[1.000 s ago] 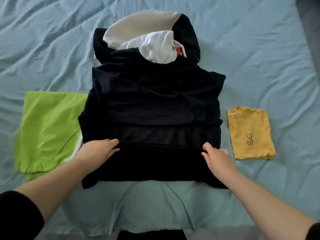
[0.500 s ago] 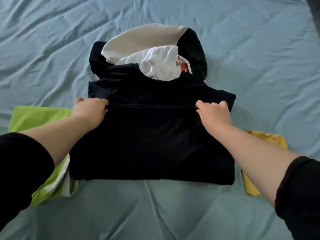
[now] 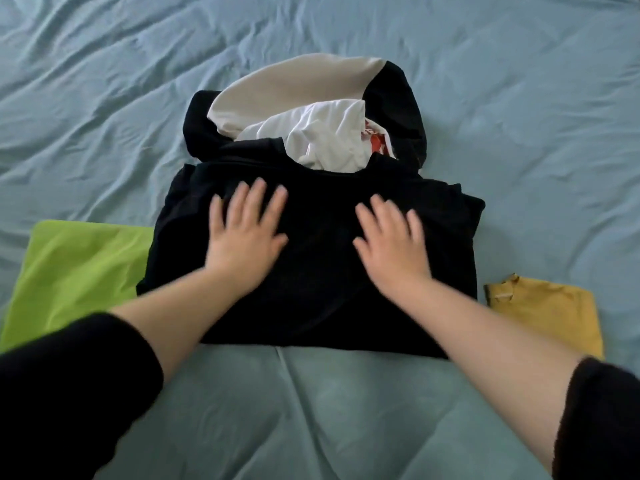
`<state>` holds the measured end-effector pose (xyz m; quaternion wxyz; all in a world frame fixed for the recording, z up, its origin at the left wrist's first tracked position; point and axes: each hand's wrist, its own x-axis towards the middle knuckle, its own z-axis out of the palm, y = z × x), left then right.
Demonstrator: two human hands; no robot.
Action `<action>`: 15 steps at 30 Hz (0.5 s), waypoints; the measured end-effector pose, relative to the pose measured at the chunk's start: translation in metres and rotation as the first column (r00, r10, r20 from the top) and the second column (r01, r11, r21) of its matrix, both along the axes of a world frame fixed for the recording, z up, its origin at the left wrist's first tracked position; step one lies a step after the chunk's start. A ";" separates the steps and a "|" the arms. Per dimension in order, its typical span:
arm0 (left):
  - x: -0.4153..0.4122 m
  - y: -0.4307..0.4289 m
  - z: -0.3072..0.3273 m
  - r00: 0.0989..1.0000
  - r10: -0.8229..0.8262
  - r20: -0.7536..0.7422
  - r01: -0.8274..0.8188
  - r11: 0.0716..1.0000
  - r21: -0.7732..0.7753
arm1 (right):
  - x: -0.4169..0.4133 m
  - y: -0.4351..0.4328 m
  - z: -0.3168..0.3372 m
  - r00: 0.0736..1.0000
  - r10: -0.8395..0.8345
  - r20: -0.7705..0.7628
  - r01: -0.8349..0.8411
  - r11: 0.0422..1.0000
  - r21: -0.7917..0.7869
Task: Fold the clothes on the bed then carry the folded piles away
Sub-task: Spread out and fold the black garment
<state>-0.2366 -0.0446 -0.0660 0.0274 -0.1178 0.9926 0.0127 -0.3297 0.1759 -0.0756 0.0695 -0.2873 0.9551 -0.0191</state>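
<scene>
Two flanking piles, green garment [image 3: 79, 271], yellow top [image 3: 549, 315]

No writing, brand or number can be read. The red print [image 3: 376, 143] on the white cloth [image 3: 322, 133] is mostly hidden and shows no legible letters. The small neck tag [image 3: 501, 296] on the yellow shirt [image 3: 550, 317] is too blurred to read.

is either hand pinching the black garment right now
No, the left hand and the right hand both lie flat with fingers spread on top of the black garment.
</scene>
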 end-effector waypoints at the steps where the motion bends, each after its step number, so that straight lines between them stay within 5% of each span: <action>1: 0.018 0.016 -0.015 0.989 -0.144 0.018 0.144 0.989 -0.014 | 0.023 0.003 -0.011 0.991 0.131 0.030 -0.132 0.991 0.028; 3: 0.043 0.008 -0.040 0.934 -0.298 0.199 0.314 0.948 -0.057 | 0.038 0.028 -0.032 0.947 0.303 0.103 -0.318 0.931 0.178; 4: 0.048 -0.012 -0.051 0.928 -0.246 0.280 0.276 0.958 -0.073 | 0.031 0.047 -0.040 0.956 0.252 0.149 -0.282 0.928 0.242; 7: 0.048 -0.070 -0.066 0.897 0.088 0.433 -0.046 0.993 -0.107 | -0.002 0.098 -0.058 0.959 -0.234 0.161 0.163 0.918 0.360; 9: 0.048 -0.071 -0.064 0.871 0.151 0.467 -0.112 0.988 -0.110 | -0.003 0.096 -0.058 0.922 -0.340 0.184 0.260 0.898 0.356; 12: 0.064 -0.021 -0.046 0.939 0.158 0.306 -0.179 0.983 0.044 | 0.038 0.069 -0.038 0.937 -0.284 0.205 0.292 0.956 -0.008; 15: 0.116 0.033 -0.026 0.992 0.128 0.018 -0.126 0.929 0.349 | 0.121 0.060 -0.016 0.911 -0.225 0.345 0.362 0.837 -0.410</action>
